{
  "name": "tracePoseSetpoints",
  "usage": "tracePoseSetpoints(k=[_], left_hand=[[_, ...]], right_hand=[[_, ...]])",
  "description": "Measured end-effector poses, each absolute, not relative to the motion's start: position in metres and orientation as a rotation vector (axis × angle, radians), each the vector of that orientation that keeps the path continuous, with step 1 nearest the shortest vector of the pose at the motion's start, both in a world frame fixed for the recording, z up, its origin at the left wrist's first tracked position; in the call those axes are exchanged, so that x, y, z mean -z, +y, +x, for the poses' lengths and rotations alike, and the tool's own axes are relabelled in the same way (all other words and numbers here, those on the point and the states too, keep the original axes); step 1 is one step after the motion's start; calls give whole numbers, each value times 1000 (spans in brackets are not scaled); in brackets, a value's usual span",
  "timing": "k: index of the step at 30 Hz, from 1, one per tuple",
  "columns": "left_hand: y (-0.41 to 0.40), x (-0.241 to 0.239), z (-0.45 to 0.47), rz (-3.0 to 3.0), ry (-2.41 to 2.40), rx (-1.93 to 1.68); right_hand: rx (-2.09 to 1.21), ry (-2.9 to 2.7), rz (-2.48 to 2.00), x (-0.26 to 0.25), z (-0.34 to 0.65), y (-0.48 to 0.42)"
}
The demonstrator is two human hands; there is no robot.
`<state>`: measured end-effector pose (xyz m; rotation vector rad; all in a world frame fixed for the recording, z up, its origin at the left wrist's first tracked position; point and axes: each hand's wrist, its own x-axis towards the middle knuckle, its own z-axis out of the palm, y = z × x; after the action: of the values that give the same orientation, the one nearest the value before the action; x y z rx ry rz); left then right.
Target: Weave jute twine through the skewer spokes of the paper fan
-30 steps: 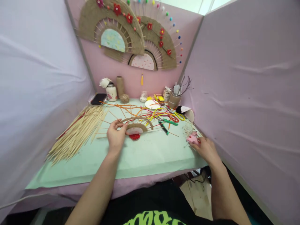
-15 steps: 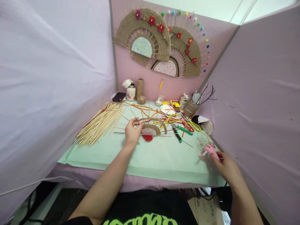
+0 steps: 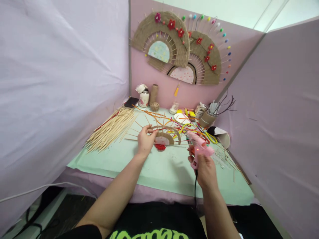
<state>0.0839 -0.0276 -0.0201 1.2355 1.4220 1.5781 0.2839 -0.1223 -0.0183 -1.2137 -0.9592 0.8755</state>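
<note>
Tabletop (image 3: 159, 169) mint-green, side walls (image 3: 286, 109) lilac; L grip (image 3: 146, 141) pinched on sml fan (image 3: 163, 140), R grip (image 3: 206, 168) wrapped rnd glue gun (image 3: 201, 147).

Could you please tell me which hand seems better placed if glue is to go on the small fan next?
The right hand, I would judge: it grips the pink glue gun, close to the right side of the small fan, while the left hand is occupied holding its left end.
</note>
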Motion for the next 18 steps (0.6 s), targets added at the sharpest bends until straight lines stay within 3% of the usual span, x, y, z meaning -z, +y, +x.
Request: tracePoseSetpoints(k=[7,18], left_hand=[[-28,23,86,1237,1442,-1550],[-28,26,85,1273,1489,-1571]], right_hand=[[-834,-1308,-1327,34,245,-95],[-752,-1400,-1315,38,230,-81]])
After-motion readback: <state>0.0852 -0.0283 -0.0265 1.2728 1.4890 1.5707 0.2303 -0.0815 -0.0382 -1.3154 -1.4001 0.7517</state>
